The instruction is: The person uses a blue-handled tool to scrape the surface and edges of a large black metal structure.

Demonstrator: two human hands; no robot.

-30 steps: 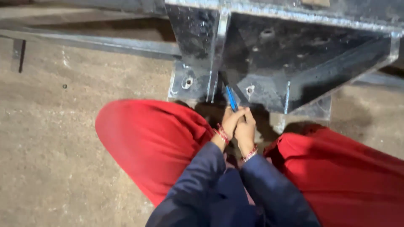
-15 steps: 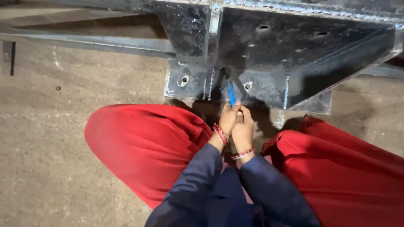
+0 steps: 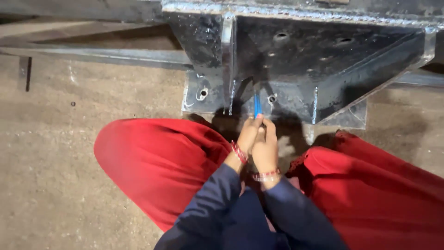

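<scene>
My left hand point(image 3: 248, 135) and my right hand point(image 3: 265, 147) are pressed together around a thin blue-handled tool point(image 3: 257, 104). Both grip its lower end, and its shaft points up at the foot of a dark welded steel bracket point(image 3: 323, 60). The tool's tip meets the bracket's base plate point(image 3: 203, 95) near a vertical rib; the tip itself is lost in shadow. Both wrists wear red and white bangles, and dark blue sleeves cover my forearms. A bolt hole point(image 3: 272, 98) lies just right of the tool.
My knees in red trousers point(image 3: 162, 162) spread left and right on a rough concrete floor point(image 3: 55, 153). A long steel beam point(image 3: 101, 55) runs leftward from the bracket. Another slotted hole point(image 3: 202, 93) sits on the base plate's left side.
The view has shifted slightly, so the bracket appears a little further right and lower. My hands keep their grip on the blue tool at the same spot on the bracket.
</scene>
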